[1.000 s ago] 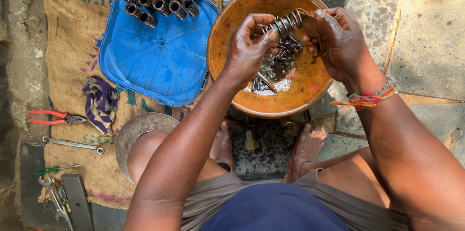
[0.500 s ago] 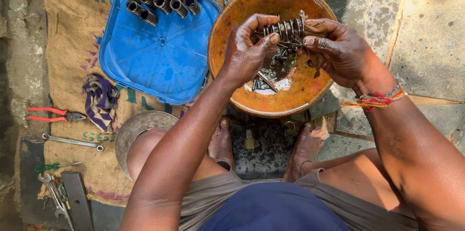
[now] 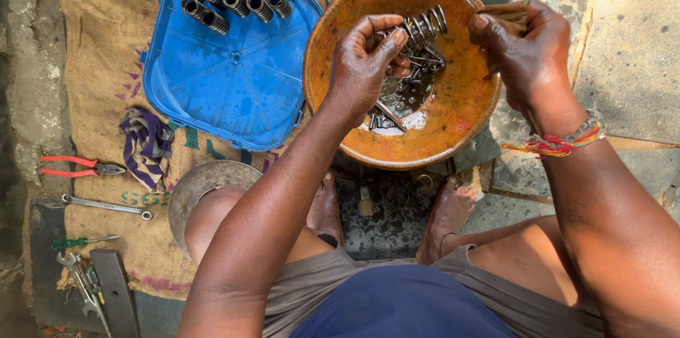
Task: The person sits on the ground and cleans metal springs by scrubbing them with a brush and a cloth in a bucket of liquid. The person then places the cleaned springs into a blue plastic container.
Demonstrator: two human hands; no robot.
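Head view, left hand [image 3: 365,62] covering spring [image 3: 425,25] end

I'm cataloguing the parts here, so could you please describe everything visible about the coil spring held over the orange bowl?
The coil spring is a short helix of grey, slightly shiny metal wire with open coils. It lies tilted, nearly sideways, above the orange bowl. The left hand pinches its lower end between fingertips; the right hand, holding a brown rag, is close beside it without clearly touching.

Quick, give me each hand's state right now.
Left hand: closed on a coil spring over the orange bowl.
Right hand: closed on a brown rag.
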